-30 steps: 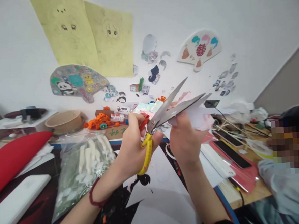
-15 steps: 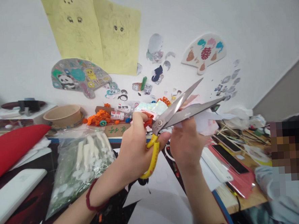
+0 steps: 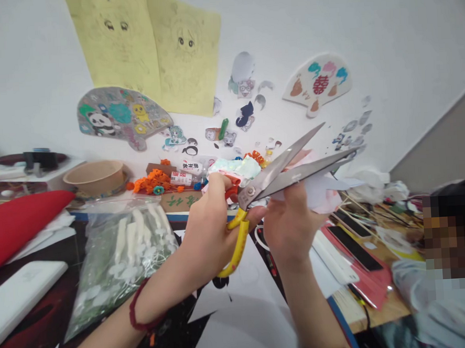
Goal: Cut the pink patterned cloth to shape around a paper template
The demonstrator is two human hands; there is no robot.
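My left hand (image 3: 210, 228) is closed round the yellow and red handles of a pair of scissors (image 3: 280, 173), whose long steel blades point up to the right and stand slightly apart. My right hand (image 3: 288, 225) is closed on a piece of white and pink paper (image 3: 320, 192), held up just behind the blades. The blades lie across the paper's upper edge. Both hands are raised above the dark desk surface (image 3: 37, 333).
A clear bag of white pieces (image 3: 123, 254) lies to the left, with a red cushion (image 3: 18, 221), a white flat box (image 3: 19, 294) and a brown paper bowl (image 3: 94, 177). Phones (image 3: 352, 240) and sticks lie at the right. Another person (image 3: 446, 266) sits at the far right. Paper cut-outs hang on the wall.
The scissor blades have closed a little toward each other over the paper. Both hands have shifted slightly to the right and up in the view.
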